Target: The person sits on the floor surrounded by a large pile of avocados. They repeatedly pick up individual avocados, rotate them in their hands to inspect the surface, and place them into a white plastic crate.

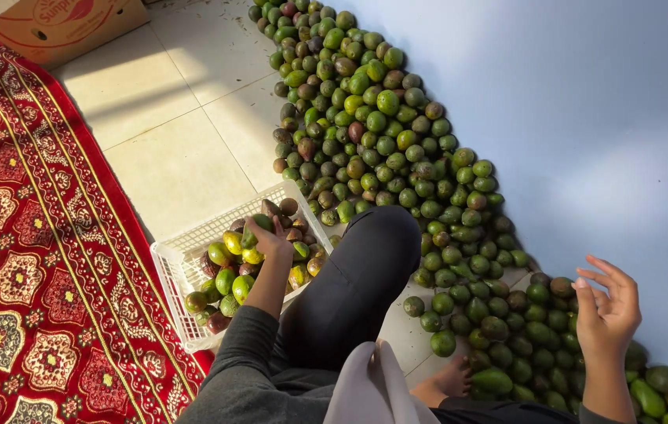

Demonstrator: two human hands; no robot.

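- View from above of a person sitting on a pale tiled floor (169,118), looking down past a bent knee in black trousers (361,267).
- The left hand (270,239) reaches forward over a white plastic basket (173,271), the forearm in a grey sleeve stretched out from the body and the wrist bent down.
- Its fingers are curled around a green avocado (259,225), held just above the fruit already in the basket.
- The basket sits on the floor just left of the knee, with its near left corner at the edge of the rug. It holds a mix of green, yellowish and dark brown avocados.
- The right hand (609,306) is raised to the right, forearm upright, palm turned inward toward the body.
- Its fingers are spread and loosely bent, and it holds nothing.
- Below and around the right hand lies a long heap of avocados (381,133), running along the foot of a pale blue wall (585,118) from the far end of the room to the near right corner. Most are green, some brown.
- A bare foot (452,377) rests on the floor near the heap's closer end.
- A red patterned rug (20,251) covers the floor on the left.
- A cardboard box (51,23) stands at the far left, partly on the rug.
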